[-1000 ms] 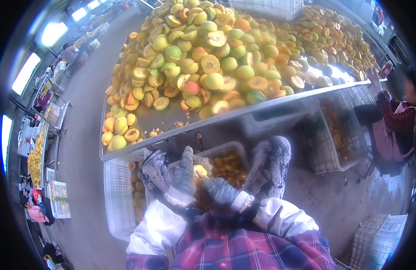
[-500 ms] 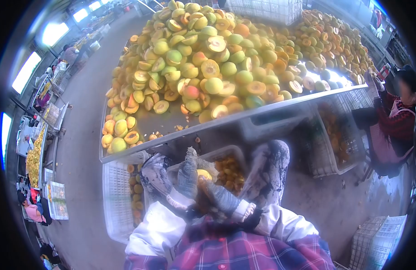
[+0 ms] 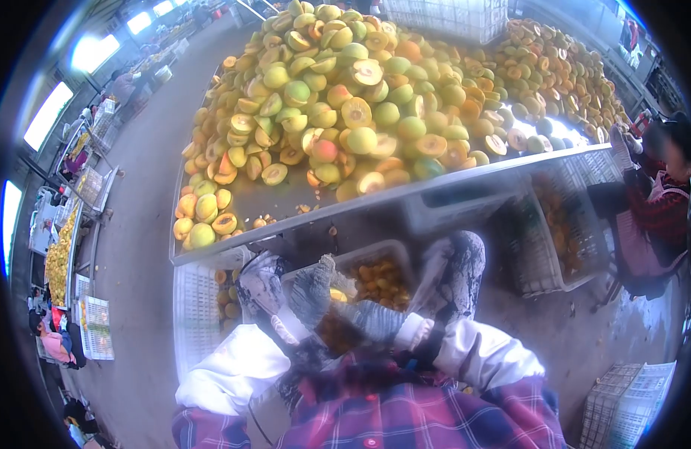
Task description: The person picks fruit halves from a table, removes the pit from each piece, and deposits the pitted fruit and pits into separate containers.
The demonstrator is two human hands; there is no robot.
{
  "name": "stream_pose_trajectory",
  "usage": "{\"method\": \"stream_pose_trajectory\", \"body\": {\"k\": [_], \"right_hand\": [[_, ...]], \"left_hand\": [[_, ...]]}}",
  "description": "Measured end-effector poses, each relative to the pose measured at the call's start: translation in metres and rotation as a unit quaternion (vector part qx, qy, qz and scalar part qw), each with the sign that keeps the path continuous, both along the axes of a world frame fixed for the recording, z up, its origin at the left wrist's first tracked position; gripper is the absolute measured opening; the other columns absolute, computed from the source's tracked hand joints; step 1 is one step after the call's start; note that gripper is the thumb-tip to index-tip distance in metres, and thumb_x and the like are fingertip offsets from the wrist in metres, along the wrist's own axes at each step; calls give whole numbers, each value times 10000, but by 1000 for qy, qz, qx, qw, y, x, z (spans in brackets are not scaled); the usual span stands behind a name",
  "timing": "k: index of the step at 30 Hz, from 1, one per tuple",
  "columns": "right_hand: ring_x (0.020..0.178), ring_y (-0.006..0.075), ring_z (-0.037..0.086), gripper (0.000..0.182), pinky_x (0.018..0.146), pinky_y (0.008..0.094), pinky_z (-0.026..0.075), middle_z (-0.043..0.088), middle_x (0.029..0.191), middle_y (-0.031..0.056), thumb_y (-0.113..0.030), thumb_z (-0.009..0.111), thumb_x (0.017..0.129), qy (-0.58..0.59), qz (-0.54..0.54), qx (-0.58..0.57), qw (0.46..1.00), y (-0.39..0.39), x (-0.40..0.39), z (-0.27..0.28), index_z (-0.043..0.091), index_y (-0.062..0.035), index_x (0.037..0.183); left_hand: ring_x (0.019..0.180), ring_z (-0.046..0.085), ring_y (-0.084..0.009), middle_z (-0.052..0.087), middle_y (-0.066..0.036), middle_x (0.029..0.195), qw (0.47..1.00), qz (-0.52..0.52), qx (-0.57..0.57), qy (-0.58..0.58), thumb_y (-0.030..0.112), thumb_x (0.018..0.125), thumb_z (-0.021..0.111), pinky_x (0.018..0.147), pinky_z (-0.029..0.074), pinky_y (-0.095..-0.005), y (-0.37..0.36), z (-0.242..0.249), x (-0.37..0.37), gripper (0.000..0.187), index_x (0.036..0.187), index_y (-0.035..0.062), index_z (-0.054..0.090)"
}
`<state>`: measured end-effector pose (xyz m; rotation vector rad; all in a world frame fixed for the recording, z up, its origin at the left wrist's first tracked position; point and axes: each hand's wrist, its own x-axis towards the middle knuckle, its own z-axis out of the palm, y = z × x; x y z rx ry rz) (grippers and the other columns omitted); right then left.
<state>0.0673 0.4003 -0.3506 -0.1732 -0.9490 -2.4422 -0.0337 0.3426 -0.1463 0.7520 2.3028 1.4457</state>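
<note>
My left hand [image 3: 312, 293], in a grey knit glove, curls round a yellow peach half [image 3: 338, 295] between my knees. From the other side my right hand [image 3: 369, 317], gloved alike, meets the fruit with its fingers bent. Whether the right fingers hold anything of their own is hidden. Under and behind the hands stands a crate of cut peaches [image 3: 381, 280]. Above them, a metal-edged table [image 3: 405, 188] carries a large heap of halved peaches [image 3: 356, 112], several with the pit showing on the cut face.
A white crate [image 3: 198, 310] with fruit stands by my left leg. Another fruit crate [image 3: 543, 247] is under the table at right, near a seated co-worker [image 3: 656, 194]. White crates [image 3: 628, 408] stand at lower right. More people and fruit tables [image 3: 59, 254] line the left side.
Both hands stay at the peach half between my knees. My right hand has turned more sideways, and my left forearm has swung outward. The whole view has shifted slightly.
</note>
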Motion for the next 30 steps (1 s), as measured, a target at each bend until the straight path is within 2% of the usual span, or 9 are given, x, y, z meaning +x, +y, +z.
{"method": "stream_pose_trajectory", "body": {"k": [4,5,9,12,15,17,20,22,30], "right_hand": [[734,82,589,442,575,214,503,608,945,26,-447,495,986,42,-16,457,888,25,10,63,536,-91,1246],[499,61,516,365,370,188,392,590,798,-2,-463,540,961,-63,-174,720,669,5,6,103,567,-140,1130],[431,71,467,341,333,201,351,540,664,-28,-474,515,971,-24,15,556,831,15,15,106,579,-141,1008],[565,118,555,389,460,269,455,514,604,-9,-476,485,983,-27,10,641,767,3,11,82,590,-103,962],[632,176,570,547,561,329,456,564,625,41,-503,376,1000,60,-166,912,370,-5,7,77,650,-34,931],[637,180,570,564,573,333,456,579,650,46,-500,354,1005,32,-101,888,447,-11,20,84,665,-35,927],[706,286,613,475,664,411,497,645,804,152,-419,444,976,76,-79,903,415,-2,12,22,573,-28,1211],[761,359,629,498,690,445,505,649,933,202,-236,481,935,272,-217,931,107,-11,28,-3,429,6,1366],[908,355,641,473,793,399,538,645,1016,216,-122,532,901,232,-129,940,214,-3,4,-12,447,55,1332]], "left_hand": [[629,634,-163,659,-60,684,994,41,23,96,267,1009,452,635,524,-294,0,-1,13,381,974,-27,692],[629,634,-162,657,-58,683,992,55,32,109,261,1007,457,638,526,-294,0,-3,17,374,987,-29,692],[573,573,-145,631,-52,658,939,229,203,159,411,983,417,613,510,-298,35,-10,48,516,1087,-33,659],[536,532,-134,614,-48,641,868,326,322,192,512,966,390,596,499,-300,25,-36,44,628,1154,-35,637],[547,539,-136,582,-35,647,971,90,219,-31,563,975,374,578,485,-266,-20,-35,14,648,1015,-14,666],[580,555,-120,572,-11,646,890,119,262,-353,507,994,426,554,460,-247,-49,-49,-13,547,843,35,657],[641,585,-182,629,-81,722,976,213,-1,44,358,999,486,592,452,-323,-125,-30,-64,380,868,52,670],[815,640,-360,663,-190,862,854,166,-254,422,276,913,587,737,498,-410,-194,-50,-112,298,1010,6,668],[862,638,-366,664,-191,908,912,85,-238,323,428,890,594,756,498,-435,3,-30,-233,404,979,36,633]]}}
